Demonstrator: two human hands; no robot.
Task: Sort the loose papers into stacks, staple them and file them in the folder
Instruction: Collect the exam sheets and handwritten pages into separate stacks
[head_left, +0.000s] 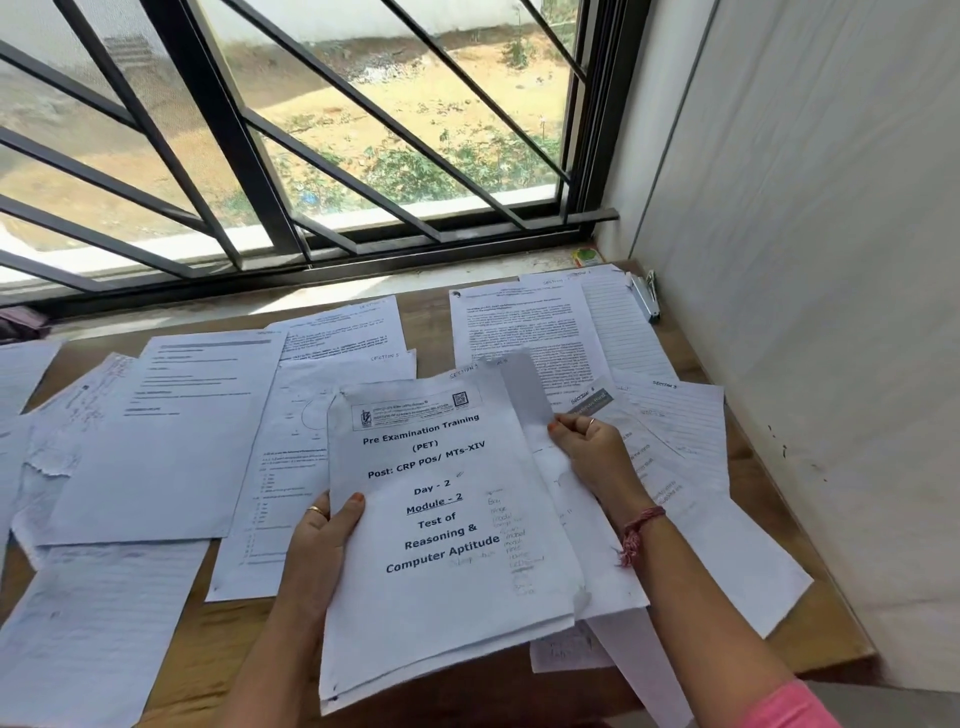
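Above the desk (810, 613), left hand (317, 540) grips the stack (447, 519); right hand (592, 447) pinches a sheet (524, 395).

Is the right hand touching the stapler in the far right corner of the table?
Apart. In the head view the right hand pinches a sheet beside the held stack, while the stapler lies far beyond it by the wall, with papers between them.

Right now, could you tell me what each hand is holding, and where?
Left hand grips the booklet stack at its left edge; right hand pinches a loose sheet near its bottom edge.
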